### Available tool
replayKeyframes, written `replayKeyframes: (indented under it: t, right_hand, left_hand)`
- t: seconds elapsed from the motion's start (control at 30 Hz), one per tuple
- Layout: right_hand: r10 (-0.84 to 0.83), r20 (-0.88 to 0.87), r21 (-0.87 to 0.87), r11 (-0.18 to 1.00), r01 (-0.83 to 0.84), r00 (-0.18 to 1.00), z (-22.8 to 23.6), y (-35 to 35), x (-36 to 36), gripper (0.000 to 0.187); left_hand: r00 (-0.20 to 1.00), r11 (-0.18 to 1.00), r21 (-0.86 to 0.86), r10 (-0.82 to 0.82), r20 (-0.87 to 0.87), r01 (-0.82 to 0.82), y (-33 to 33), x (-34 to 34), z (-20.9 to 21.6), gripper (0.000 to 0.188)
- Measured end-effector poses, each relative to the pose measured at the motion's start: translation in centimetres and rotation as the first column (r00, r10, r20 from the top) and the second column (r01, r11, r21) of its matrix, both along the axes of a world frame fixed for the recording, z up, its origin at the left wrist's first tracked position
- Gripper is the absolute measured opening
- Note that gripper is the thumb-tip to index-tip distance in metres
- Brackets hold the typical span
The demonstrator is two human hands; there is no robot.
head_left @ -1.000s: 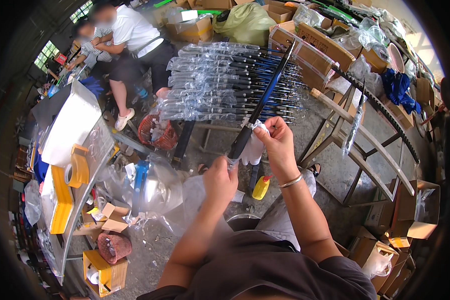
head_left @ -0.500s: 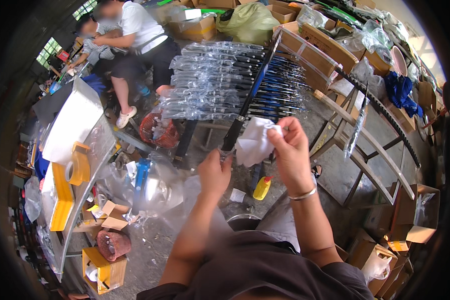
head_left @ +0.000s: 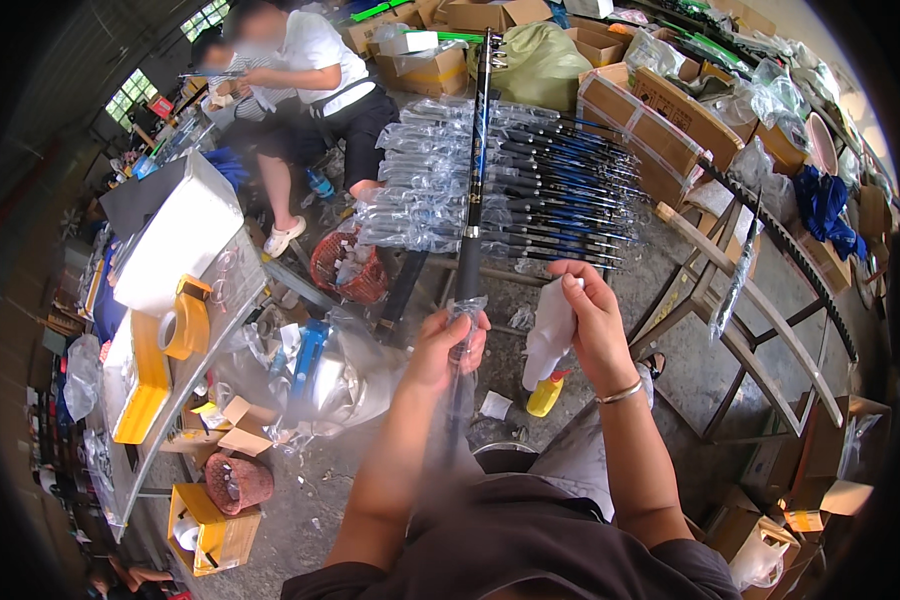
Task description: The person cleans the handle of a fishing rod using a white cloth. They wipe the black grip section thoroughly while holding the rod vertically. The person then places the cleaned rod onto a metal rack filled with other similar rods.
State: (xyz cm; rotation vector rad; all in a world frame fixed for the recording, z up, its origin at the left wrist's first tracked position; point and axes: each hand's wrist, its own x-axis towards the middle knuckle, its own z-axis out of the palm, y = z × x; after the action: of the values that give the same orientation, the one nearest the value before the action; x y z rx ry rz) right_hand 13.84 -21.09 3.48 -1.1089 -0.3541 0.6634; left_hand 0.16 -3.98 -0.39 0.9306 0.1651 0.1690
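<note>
My left hand [head_left: 436,348] is closed round the lower grip of a dark telescopic fishing rod [head_left: 477,190], over a clear plastic sleeve [head_left: 466,308]. The rod points away from me, almost straight ahead, with blue markings and metal guides near its far end. Pinched in my right hand [head_left: 600,325] is a white cloth [head_left: 550,335], which hangs to the right of the rod and apart from it. Beyond, many similar fishing rods [head_left: 540,170] lie side by side on a metal frame, their handles wrapped in clear plastic.
A yellow bottle [head_left: 544,397] stands on the floor below the cloth. Red baskets [head_left: 342,268] and a workbench with a tape roll [head_left: 182,328] are at left. Two people sit at the far left. A metal stand [head_left: 735,330] and cardboard boxes [head_left: 630,125] occupy the right side.
The rod has swung from a rightward slant to nearly straight ahead. My right hand has drawn the cloth slightly right and down, and it now hangs clear of the rod.
</note>
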Motion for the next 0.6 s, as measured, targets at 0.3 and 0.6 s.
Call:
replayKeyframes:
  t: [0.3, 0.6]
  right_hand:
    - [-0.075, 0.407, -0.072, 0.991, 0.114, 0.911, 2.9, 1.9, -0.2, 0.02]
    - [-0.223, 0.726, 0.024, 0.954, 0.3, 0.651, 4.0, 5.0, 0.4, 0.014]
  left_hand:
    - [0.999, 0.997, -0.07, -0.037, 0.028, 0.039, -0.8, -0.2, -0.1, 0.038]
    - [0.997, 0.994, -0.08, -0.071, 0.037, 0.074, -1.7, -0.7, 0.1, 0.04]
